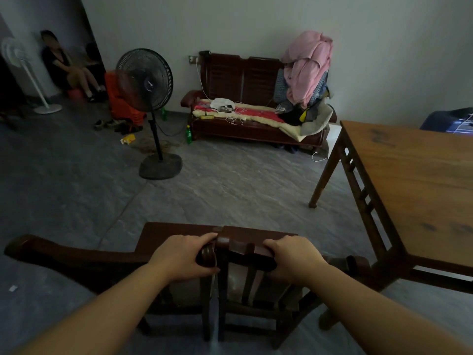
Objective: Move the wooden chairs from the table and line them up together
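With both hands clamped on the top rail, left hand (185, 257) and right hand (294, 260) hold the wooden chair (238, 252) at lower centre. It sits just left of the table (422, 180); no lined-up row visible yet.

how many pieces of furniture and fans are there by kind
chair: 1, held at the top rail by the left hand and right hand
table: 1
bench: 1
fans: 2, black fan and white fan
total: 5
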`<state>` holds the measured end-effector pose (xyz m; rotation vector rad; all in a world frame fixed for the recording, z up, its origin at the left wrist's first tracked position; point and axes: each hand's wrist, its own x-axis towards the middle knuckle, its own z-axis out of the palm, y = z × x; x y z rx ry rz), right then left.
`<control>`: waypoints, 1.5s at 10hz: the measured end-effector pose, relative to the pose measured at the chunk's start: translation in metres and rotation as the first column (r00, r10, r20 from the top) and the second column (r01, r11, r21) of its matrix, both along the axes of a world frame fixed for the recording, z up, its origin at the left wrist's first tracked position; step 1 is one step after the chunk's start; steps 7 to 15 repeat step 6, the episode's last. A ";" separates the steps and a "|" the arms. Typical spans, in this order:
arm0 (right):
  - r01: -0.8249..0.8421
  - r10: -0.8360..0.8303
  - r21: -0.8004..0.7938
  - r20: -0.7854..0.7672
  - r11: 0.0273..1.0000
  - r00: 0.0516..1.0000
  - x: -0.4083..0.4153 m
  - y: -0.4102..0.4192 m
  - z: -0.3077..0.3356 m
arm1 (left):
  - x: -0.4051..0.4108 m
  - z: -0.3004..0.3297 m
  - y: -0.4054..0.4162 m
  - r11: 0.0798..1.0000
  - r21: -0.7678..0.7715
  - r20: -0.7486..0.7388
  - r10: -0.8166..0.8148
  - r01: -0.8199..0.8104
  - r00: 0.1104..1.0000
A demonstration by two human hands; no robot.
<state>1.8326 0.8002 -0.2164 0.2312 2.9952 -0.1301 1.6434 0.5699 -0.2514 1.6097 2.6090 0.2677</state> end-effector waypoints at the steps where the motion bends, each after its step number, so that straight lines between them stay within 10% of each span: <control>1: -0.011 0.011 0.015 0.015 1.000 1.000 0.000 -0.002 0.002 | 0.002 0.002 0.001 1.000 -0.016 0.017 0.015 -0.015 1.000; 6: 0.114 -0.092 -0.271 0.092 0.956 0.991 0.012 0.001 0.022 | 0.014 0.059 0.012 0.994 0.101 0.193 0.019 -0.040 0.981; 15: 0.114 -0.092 -0.271 0.092 0.956 0.991 0.012 0.001 0.022 | 0.014 0.059 0.012 0.994 0.101 0.193 0.019 -0.040 0.981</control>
